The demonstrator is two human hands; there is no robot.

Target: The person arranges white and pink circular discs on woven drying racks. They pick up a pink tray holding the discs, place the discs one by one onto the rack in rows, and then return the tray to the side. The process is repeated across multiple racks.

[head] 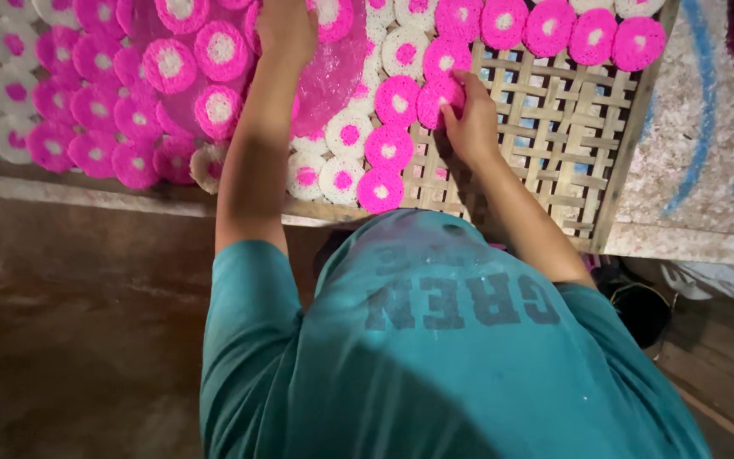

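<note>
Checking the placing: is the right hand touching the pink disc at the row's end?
Touching. The head view shows the right hand with fingertips pressed on the pink disc over the bamboo rack.

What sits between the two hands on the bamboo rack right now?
In the head view, between the left hand and right hand lie rows of round pink-and-white discs on the woven bamboo rack, plus the edge of a clear plastic sheet.

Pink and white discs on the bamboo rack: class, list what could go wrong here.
1. The right hand pressing a pink disc against its neighbours may dent or overlap them.
2. The left hand on the clear plastic sheet might drag discs beneath.
3. Discs at the rack edge could slip off.
</note>
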